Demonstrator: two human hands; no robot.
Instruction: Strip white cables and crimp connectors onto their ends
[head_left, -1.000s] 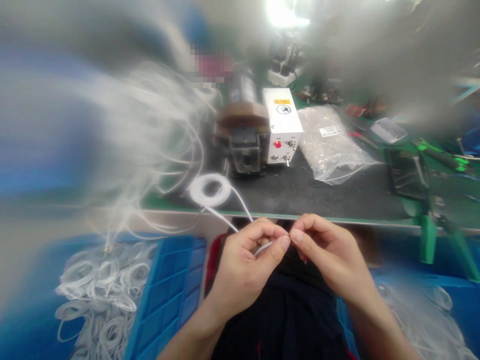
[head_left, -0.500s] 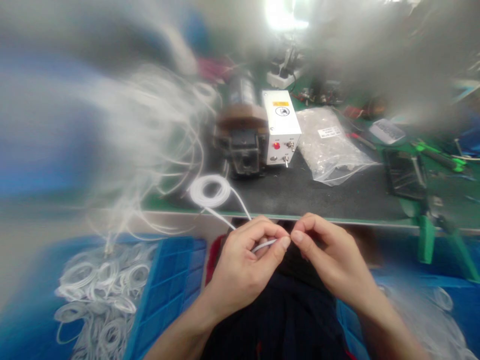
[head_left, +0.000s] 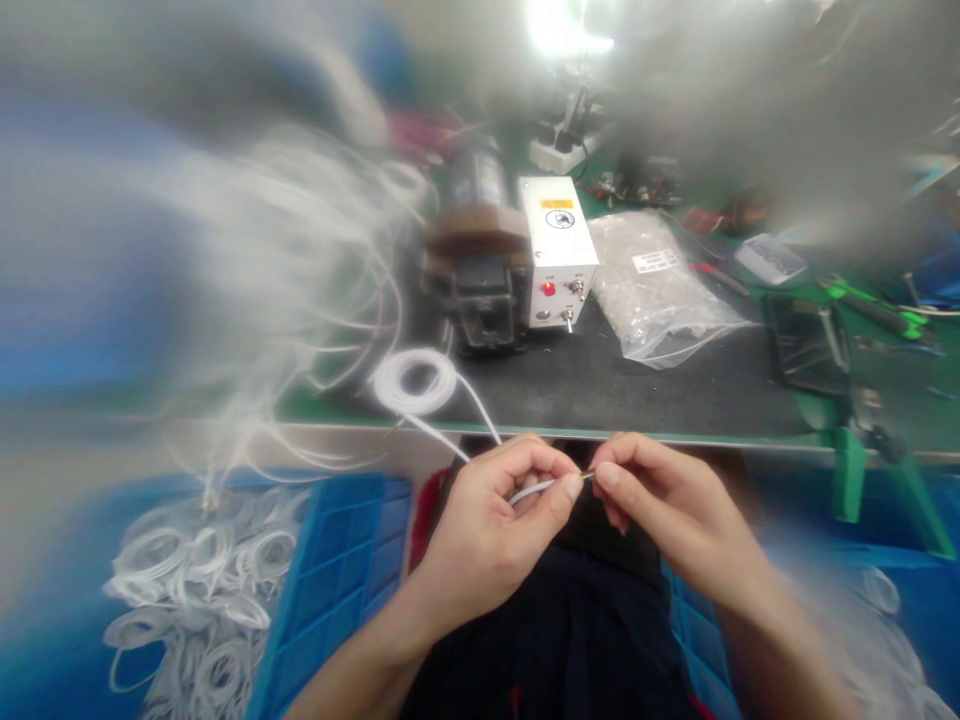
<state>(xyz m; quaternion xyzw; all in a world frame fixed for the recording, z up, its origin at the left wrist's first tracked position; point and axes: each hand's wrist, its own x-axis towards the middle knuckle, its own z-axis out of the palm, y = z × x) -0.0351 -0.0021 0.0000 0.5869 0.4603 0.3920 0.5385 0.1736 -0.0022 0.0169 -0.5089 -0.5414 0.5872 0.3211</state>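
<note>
Between thumb and forefinger, my left hand (head_left: 510,530) pinches a white cable (head_left: 531,490) close to its end. Thin wire ends (head_left: 587,475) poke out past those fingertips toward the right. My right hand (head_left: 660,510) has its thumb and forefinger closed on the tips of these wires; its other fingers are curled. The rest of the cable runs back to a white coil (head_left: 415,382) lying at the front of the bench, with two lengths trailing over the edge.
Behind the coil stands a dark machine (head_left: 480,270) beside a white switch box (head_left: 556,250) with a lit red lamp. A clear plastic bag (head_left: 652,290) lies to its right, then green-handled pliers (head_left: 850,470). Coiled cables fill a blue crate (head_left: 330,560) at lower left.
My right fingertips have drawn slightly apart from the left ones, so thin wire ends now show between them. My left hand still grips the cable.
</note>
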